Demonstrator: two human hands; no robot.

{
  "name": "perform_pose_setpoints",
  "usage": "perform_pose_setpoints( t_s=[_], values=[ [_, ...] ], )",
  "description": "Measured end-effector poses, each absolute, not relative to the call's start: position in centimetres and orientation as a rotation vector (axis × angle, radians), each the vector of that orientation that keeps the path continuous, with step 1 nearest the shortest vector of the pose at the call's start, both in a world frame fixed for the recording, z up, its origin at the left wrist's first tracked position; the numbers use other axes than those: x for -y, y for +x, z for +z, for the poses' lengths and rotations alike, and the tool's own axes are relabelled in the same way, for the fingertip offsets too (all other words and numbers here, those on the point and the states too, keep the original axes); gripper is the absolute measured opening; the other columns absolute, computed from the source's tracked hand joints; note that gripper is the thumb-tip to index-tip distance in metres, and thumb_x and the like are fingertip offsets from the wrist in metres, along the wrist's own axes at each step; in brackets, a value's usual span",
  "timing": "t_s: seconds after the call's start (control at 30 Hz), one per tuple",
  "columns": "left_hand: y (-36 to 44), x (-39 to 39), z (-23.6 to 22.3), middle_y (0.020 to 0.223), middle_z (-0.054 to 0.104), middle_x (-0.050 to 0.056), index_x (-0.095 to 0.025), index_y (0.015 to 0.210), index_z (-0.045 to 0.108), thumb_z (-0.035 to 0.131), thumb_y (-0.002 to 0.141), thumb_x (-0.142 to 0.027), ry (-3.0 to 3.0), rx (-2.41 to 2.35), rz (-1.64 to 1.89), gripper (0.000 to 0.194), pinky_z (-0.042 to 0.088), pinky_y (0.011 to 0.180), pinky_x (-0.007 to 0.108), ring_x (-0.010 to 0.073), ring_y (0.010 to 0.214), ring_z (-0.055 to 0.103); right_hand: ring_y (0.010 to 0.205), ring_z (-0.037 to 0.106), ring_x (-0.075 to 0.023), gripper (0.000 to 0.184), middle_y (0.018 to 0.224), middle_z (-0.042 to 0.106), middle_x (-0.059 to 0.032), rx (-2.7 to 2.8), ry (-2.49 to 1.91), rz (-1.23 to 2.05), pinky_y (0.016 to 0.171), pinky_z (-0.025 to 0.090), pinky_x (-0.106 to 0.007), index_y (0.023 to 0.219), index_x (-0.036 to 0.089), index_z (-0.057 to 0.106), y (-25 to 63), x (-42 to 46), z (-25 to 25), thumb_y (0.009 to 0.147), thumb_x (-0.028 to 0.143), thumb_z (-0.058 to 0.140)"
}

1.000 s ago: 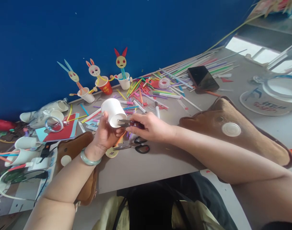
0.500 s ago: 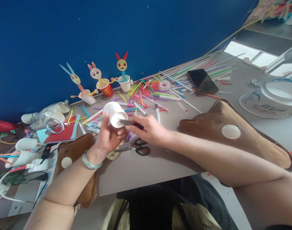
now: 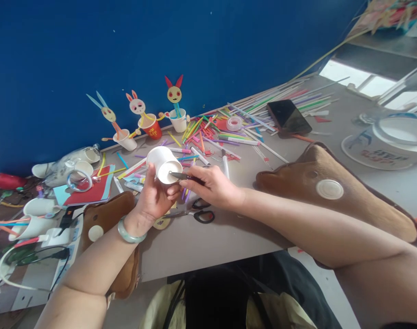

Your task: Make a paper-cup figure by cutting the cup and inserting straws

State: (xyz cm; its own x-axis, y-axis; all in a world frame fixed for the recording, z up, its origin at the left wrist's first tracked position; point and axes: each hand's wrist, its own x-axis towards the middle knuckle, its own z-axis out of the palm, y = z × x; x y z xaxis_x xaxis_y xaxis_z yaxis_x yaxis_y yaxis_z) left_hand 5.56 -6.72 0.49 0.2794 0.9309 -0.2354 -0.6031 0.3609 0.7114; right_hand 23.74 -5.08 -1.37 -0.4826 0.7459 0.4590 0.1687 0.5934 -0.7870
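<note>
My left hand (image 3: 156, 194) is wrapped round a white paper cup (image 3: 160, 161), tilted so that its round base faces me. In my right hand (image 3: 215, 186) is a small knife (image 3: 180, 175) with a dark handle, gripped between thumb and fingers. Its pointed metal tip touches the middle of the base, at a small mark or hole. Below both hands a pair of black-handled scissors (image 3: 204, 216) lies on the table, partly over a pale round disc (image 3: 161, 223).
Three cup figures with rabbit ears, one in a red cup (image 3: 152, 128), stand along the blue wall. Coloured sticks, markers and a tape roll (image 3: 234, 122) lie behind my hands. A phone (image 3: 288, 117) and brown cushions (image 3: 331, 187) are nearby; a plastic-wrapped cup stack (image 3: 71, 163) lies left.
Almost nothing differs. The knife tip stays at the cup's base, and both hands hold nearly the same position.
</note>
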Motion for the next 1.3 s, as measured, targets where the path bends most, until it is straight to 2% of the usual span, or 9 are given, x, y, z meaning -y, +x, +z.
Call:
perform_pose_setpoints(
  t_s=[0.2,0.37,0.47,0.53,0.73,0.8,0.93,1.13,1.3],
  values=[
    [5.4,6.6,0.2,0.055,0.053,-0.004,-0.016,0.080,0.065,0.078,0.070,-0.067,0.577,-0.678,1.084,0.053,0.042,0.045,0.020,0.0071,0.045,0.045,0.053,0.037,-0.0068,0.033,0.063,0.047,0.0058,1.954,-0.628,0.832,0.054,0.032,-0.021,0.084,0.018,0.054,23.9,5.2,-1.6,0.100,0.047,0.051],
    [5.3,6.6,0.1,0.086,0.074,0.003,-0.017,0.094,0.070,0.088,0.062,-0.050,0.655,-0.789,1.198,0.049,0.057,0.069,0.027,0.0174,0.077,0.068,0.057,0.030,-0.0096,0.039,0.064,0.039,0.0058,1.820,-0.656,0.703,0.054,0.031,-0.024,0.084,0.021,0.047,24.4,5.3,-1.3,0.100,0.057,0.044],
    [5.2,6.7,0.1,0.097,0.076,0.005,-0.017,0.095,0.070,0.089,0.060,-0.034,0.721,-0.870,1.199,0.044,0.057,0.083,0.031,0.0199,0.089,0.071,0.059,0.029,-0.0101,0.041,0.065,0.036,0.0056,1.713,-0.766,0.718,0.054,0.030,-0.025,0.080,0.022,0.044,24.4,5.2,-0.9,0.098,0.058,0.046],
    [5.1,6.8,0.1,0.100,0.076,0.007,-0.016,0.099,0.069,0.088,0.061,-0.032,0.770,-0.893,1.177,0.045,0.057,0.086,0.033,0.0216,0.092,0.071,0.060,0.031,-0.0100,0.042,0.065,0.036,0.0053,1.674,-0.825,0.784,0.055,0.030,-0.025,0.076,0.022,0.044,24.2,5.1,-0.6,0.094,0.059,0.054],
    [5.0,7.0,-0.1,0.095,0.074,0.008,-0.015,0.107,0.068,0.080,0.071,-0.046,0.748,-0.811,1.101,0.049,0.057,0.077,0.035,0.0241,0.087,0.070,0.062,0.043,-0.0097,0.035,0.069,0.053,0.0026,1.521,-0.910,1.103,0.057,0.036,-0.024,0.077,0.018,0.054,23.9,4.9,-0.3,0.083,0.049,0.070],
    [5.0,7.0,-0.2,0.094,0.072,0.007,-0.016,0.107,0.068,0.078,0.074,-0.043,0.808,-0.794,1.076,0.044,0.055,0.073,0.033,0.0222,0.083,0.069,0.063,0.045,-0.0100,0.035,0.070,0.057,0.0016,1.481,-0.916,1.175,0.057,0.037,-0.024,0.079,0.017,0.058,23.9,4.9,-0.2,0.081,0.049,0.073],
    [5.0,7.1,0.2,0.100,0.071,0.006,-0.019,0.108,0.066,0.076,0.074,-0.028,1.121,-0.830,1.086,0.036,0.053,0.082,0.032,0.0215,0.090,0.066,0.058,0.040,-0.0078,0.045,0.071,0.056,0.0034,1.483,-0.877,1.259,0.054,0.035,-0.023,0.088,0.017,0.060,23.8,4.8,-0.4,0.074,0.055,0.079],
    [5.0,7.7,0.8,0.105,0.069,0.006,-0.024,0.108,0.068,0.079,0.072,-0.023,1.429,-1.043,1.148,0.039,0.047,0.100,0.039,0.0261,0.108,0.062,0.056,0.035,-0.0077,0.049,0.064,0.046,0.0071,1.528,-0.835,1.282,0.052,0.033,-0.023,0.090,0.019,0.057,23.6,4.8,-1.1,0.072,0.057,0.081],
    [5.0,7.7,0.2,0.086,0.070,0.003,-0.021,0.092,0.066,0.087,0.064,-0.020,1.310,-0.990,1.183,0.035,0.051,0.089,0.034,0.0220,0.089,0.065,0.060,0.039,-0.0094,0.047,0.069,0.050,0.0046,1.606,-0.820,1.171,0.056,0.036,-0.024,0.087,0.020,0.054,23.4,5.1,-1.4,0.074,0.058,0.079]
  ],
)
